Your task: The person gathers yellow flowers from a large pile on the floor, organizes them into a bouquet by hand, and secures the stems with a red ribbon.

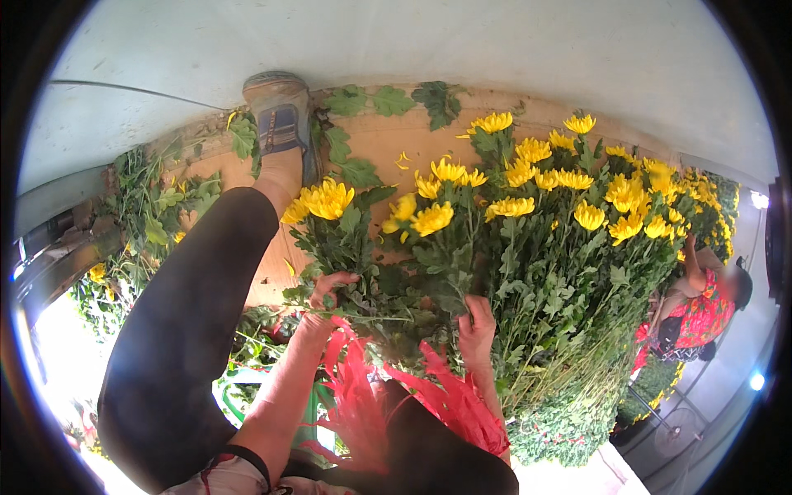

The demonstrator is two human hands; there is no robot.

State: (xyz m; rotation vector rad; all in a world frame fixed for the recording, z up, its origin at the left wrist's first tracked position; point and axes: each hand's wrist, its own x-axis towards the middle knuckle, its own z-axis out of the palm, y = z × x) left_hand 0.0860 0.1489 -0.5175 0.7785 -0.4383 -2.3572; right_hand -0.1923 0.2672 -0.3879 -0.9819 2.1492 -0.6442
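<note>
My left hand [326,296] is curled around the leafy stems of a small bunch of yellow chrysanthemums [328,199], their heads pointing away from me. To its right, my right hand [477,318] pinches a leafy chrysanthemum stem [461,278] between thumb and fingers. Which flower head belongs to that stem is hard to tell among the yellow blooms [433,219] above it. Pink-red plastic strips [359,402] hang over my lap between my forearms. A large heap of cut chrysanthemums [557,297] lies directly right of my right hand.
Loose leaves [393,101] and petals are scattered on the tan board floor [371,139]. My shoe [278,114] rests near a pale wall [402,43]. Leafy cuttings [154,198] lie at left. Another person [696,309] is beyond the heap, near a fan [674,430].
</note>
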